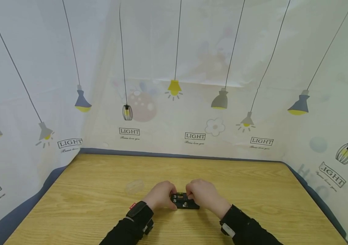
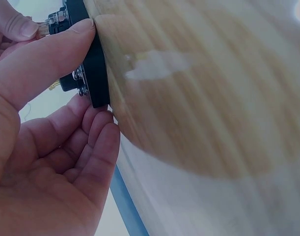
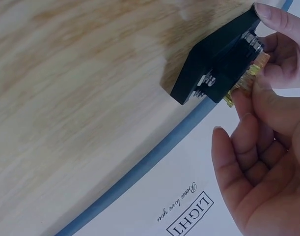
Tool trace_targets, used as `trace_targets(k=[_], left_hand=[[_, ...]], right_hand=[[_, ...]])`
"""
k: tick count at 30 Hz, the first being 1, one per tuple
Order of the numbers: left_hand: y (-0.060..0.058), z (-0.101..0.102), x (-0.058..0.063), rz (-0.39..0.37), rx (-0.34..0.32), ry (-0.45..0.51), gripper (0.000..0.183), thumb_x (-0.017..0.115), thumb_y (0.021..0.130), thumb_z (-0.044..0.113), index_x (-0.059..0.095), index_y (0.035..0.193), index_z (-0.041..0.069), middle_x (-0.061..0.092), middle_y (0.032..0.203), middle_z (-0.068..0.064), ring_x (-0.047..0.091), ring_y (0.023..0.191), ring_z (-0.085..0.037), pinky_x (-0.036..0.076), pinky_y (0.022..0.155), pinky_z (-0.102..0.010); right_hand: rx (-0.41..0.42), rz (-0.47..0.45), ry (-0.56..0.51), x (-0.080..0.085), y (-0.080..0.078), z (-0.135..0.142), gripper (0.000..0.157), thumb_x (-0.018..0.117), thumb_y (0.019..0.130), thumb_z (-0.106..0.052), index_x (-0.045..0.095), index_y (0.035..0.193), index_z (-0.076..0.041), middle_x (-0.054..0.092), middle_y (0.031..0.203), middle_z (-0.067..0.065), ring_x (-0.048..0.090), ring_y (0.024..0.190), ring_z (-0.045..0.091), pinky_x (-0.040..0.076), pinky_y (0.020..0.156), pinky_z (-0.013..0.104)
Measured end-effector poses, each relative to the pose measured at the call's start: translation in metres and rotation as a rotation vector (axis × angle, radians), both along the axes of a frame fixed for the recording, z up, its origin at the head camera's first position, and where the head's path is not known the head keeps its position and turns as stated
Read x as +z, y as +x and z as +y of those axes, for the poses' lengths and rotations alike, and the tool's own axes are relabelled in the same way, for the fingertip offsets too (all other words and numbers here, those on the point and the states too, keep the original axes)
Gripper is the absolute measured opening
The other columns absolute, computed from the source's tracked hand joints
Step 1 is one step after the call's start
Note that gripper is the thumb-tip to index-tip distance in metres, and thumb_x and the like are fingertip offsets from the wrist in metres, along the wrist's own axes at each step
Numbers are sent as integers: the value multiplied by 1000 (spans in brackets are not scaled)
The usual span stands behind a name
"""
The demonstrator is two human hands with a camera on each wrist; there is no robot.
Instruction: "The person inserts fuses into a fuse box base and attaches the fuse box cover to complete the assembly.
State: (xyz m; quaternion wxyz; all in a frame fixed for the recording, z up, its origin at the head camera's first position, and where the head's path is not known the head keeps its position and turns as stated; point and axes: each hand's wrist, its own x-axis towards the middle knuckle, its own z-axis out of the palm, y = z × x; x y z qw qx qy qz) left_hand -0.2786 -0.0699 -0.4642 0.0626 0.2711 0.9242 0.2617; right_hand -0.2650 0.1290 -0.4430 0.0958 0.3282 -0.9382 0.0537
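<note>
A small black fuse block (image 1: pixel 189 205) with metal screw terminals (image 3: pixel 208 79) sits on the wooden table between both hands. My left hand (image 1: pixel 161 195) grips its left end, thumb on one long edge and fingers at the other side in the left wrist view. My right hand (image 1: pixel 207 196) is at the block's upper right part. Its thumb and forefinger pinch a translucent amber blade fuse (image 3: pixel 245 82) at the block. Yellow and orange translucent fuses (image 3: pixel 261 60) show beside it. Whether the pinched fuse is fully seated is hidden by the fingers.
A clear, flat plastic piece (image 1: pixel 134 186) lies on the table (image 1: pixel 100 197) left of the hands. White cloth printed with lamps (image 1: pixel 161 44) hangs around the table's back and sides. A blue-grey border (image 1: pixel 149 154) runs along the far edge.
</note>
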Motion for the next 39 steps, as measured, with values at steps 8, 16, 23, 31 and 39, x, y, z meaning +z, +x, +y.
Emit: trace_targets(k=[8, 16, 23, 31, 39], left_hand=[[-2, 0, -1, 11, -2, -4, 41, 83, 59, 25, 67, 94, 12, 57, 86, 4, 49, 74, -9, 45, 70, -27], [-2, 0, -1, 13, -6, -6, 40, 83, 60, 25, 67, 94, 12, 57, 85, 4, 49, 73, -9, 46, 68, -27], [-2, 0, -1, 7, 1, -12, 41, 83, 59, 25, 67, 94, 12, 57, 85, 4, 49, 73, -9, 45, 69, -27], [-1, 0, 0, 6, 1, -18, 41, 83, 59, 25, 67, 95, 12, 57, 86, 4, 50, 75, -9, 46, 69, -27], [0, 0, 1, 8, 2, -14, 42, 83, 59, 25, 67, 95, 11, 57, 86, 3, 49, 75, -10, 45, 70, -28]], right_hand=[[9, 26, 11, 2, 1, 0, 10, 71, 77, -18, 61, 73, -20, 48, 69, -11, 47, 64, 6, 43, 56, 22], [15, 59, 33, -1, 0, -1, 10, 72, 76, -19, 62, 73, -21, 48, 68, -11, 47, 64, 6, 43, 56, 21], [20, 80, 40, -5, -2, -2, 12, 72, 75, -18, 62, 72, -21, 49, 68, -10, 48, 64, 6, 43, 55, 21], [26, 64, 38, -3, 1, -1, 7, 71, 76, -18, 64, 74, -19, 51, 69, -10, 50, 65, 7, 45, 57, 21], [19, 24, 16, -1, 0, 2, 6, 70, 77, -17, 65, 76, -20, 52, 71, -10, 50, 66, 6, 44, 57, 21]])
